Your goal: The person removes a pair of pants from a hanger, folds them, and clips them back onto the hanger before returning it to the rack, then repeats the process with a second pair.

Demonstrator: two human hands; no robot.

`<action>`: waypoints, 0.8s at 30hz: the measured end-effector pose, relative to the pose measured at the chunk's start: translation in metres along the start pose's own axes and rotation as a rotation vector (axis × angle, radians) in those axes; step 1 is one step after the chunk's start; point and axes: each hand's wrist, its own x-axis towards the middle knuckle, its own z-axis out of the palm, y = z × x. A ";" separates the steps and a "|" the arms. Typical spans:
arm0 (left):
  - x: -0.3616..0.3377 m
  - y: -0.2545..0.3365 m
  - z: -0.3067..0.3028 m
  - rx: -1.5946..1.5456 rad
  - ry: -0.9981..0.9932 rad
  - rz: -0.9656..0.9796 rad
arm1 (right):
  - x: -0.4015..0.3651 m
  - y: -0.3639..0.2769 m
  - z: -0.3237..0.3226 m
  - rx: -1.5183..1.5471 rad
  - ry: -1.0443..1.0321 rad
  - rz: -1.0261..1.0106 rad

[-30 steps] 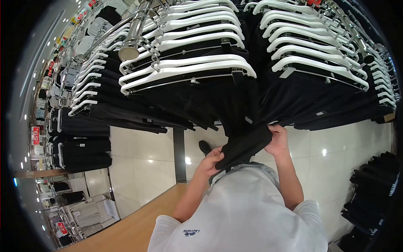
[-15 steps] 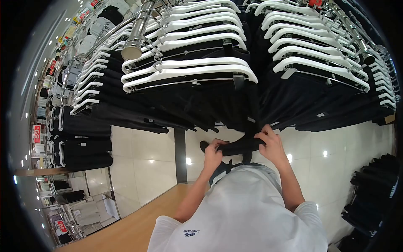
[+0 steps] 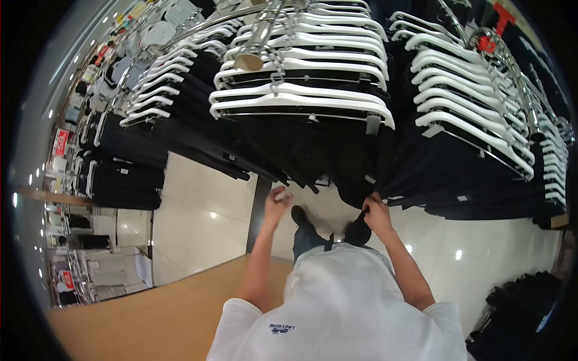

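The right hand is closed on the lower edge of a black garment; the fingers are pinched tight on the dark cloth and the thumb lies on top. This garment hangs down from the front white hanger of a full row, directly in front of the person and a little to the right; its lower end reaches the right hand, just above the white T-shirt of the person.

The left hand is lifted in the air, apart from the garment and to the left of it; the fingers are loosely bent, and something pale shows at the fingertips, but I cannot tell if the hand holds a thing or nothing. It is near the lower edges of the neighbouring black clothes, not touching them.

The hangers sit close together on a chrome rail; a second row of white hangers with black clothes stands to the right, and more such rows go away to the left. Under the hands there is a floor of pale shiny tiles; a black shoe is on it, between the two arms. A dark post rises just beside the left arm; a wooden surface lies at the lower left. Red price signs hang at the far left.
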 end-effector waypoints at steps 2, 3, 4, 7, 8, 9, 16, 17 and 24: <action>0.025 0.010 -0.029 0.035 0.108 0.082 | 0.005 -0.007 0.005 -0.059 0.014 0.044; 0.028 0.030 -0.037 0.098 0.154 0.091 | 0.007 -0.013 0.004 -0.028 0.059 0.022; 0.034 0.045 -0.042 0.163 0.198 0.100 | 0.010 -0.017 0.005 -0.026 0.077 0.006; 0.066 0.062 -0.054 0.119 0.214 0.249 | 0.015 -0.025 0.010 0.000 0.118 -0.025; 0.073 0.072 -0.054 0.140 0.211 0.297 | 0.015 -0.025 0.013 0.018 0.121 -0.030; 0.080 0.080 -0.053 0.160 0.206 0.346 | 0.015 -0.024 0.016 0.034 0.126 -0.034; 0.126 0.091 -0.052 0.196 -0.006 0.441 | 0.019 -0.030 0.044 -0.035 0.062 0.125; 0.123 0.089 -0.046 0.051 -0.078 0.493 | 0.020 -0.031 0.048 -0.072 0.012 0.149; 0.111 0.008 -0.060 0.473 -0.386 0.266 | 0.027 -0.060 0.094 -0.070 -0.290 0.265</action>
